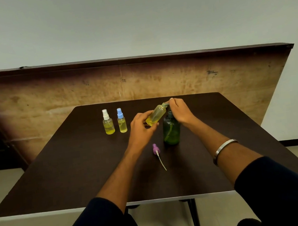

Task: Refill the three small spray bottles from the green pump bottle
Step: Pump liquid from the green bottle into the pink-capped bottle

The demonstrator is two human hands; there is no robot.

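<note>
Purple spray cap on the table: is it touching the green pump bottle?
Apart. The head view shows dark table between the purple spray cap and the green pump bottle's base.

Both forearms extended forward, dark sleeves pushed up. Left hand (142, 123) fingers curled, gripping uncapped spray bottle (156, 114), tilted. Right hand (180, 110) fingers bent down over pump head; metal bangle (224, 149) on right forearm
</note>
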